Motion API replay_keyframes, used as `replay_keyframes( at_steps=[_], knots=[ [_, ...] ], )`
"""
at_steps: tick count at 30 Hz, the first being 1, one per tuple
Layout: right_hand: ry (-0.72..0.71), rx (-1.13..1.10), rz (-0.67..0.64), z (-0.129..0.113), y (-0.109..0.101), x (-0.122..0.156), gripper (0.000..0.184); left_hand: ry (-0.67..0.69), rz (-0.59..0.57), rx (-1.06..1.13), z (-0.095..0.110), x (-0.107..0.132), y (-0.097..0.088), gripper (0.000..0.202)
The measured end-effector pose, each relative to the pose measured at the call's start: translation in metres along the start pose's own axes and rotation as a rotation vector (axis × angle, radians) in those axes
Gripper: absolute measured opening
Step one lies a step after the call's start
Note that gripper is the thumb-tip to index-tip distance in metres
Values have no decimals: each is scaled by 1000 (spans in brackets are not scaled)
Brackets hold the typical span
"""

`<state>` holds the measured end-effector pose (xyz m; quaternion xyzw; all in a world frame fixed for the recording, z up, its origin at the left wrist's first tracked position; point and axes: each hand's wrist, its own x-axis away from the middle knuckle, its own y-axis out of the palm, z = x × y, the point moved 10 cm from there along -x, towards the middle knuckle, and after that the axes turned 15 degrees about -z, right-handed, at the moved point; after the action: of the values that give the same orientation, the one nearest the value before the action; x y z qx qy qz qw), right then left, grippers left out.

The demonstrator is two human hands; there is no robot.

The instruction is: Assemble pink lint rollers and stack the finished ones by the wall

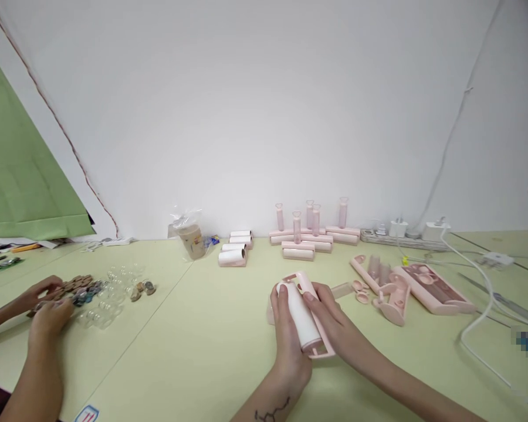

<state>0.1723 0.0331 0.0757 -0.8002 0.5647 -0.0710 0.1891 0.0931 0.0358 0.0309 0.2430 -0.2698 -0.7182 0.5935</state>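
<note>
My left hand [285,334] wraps round a white paper roll [303,319], its thumb lying along the roll. My right hand [332,313] grips the side of a pink plastic lint-roller case [326,344], thumb on its edge. Within the case's open frame, the roll lies slightly tilted, though my fingers hide parts of both. Just right of my hands are small pink caps [361,298] and loose pink case parts [393,302]. Further right lies a wider pink piece [437,290].
Against the wall stand several pink rollers with upright handles [297,228]; white rolls [233,257] are stacked beside them. A bagged cup [192,241] is left of these. A power strip [391,237] and white cable [484,310] occupy the right. Another person's hands [53,310] work among small pieces.
</note>
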Motion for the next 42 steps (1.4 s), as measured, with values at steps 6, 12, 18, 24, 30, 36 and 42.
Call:
replay_keyframes(
  at_steps=[6,12,18,24,30,36,42],
  knots=[
    [-46,83,89,-5,-6,5,31,36,-102,-114,12,1,14,46],
    [-114,175,-88,-11,-3,5,36,-49,-324,-388,39,1,28,71],
    [-110,355,-398,-15,-6,24,39,-295,-514,-727,33,29,19,87],
    [-81,659,-388,-23,3,44,9,-327,-615,-945,15,47,16,60],
    [-119,662,-442,-32,16,59,10,-283,-715,-950,21,56,36,41],
    [-76,677,-572,-26,31,64,14,-219,-758,-1037,33,59,44,35],
    [-46,591,-613,-25,34,66,10,-274,-744,-1034,25,59,23,32]
  ],
)
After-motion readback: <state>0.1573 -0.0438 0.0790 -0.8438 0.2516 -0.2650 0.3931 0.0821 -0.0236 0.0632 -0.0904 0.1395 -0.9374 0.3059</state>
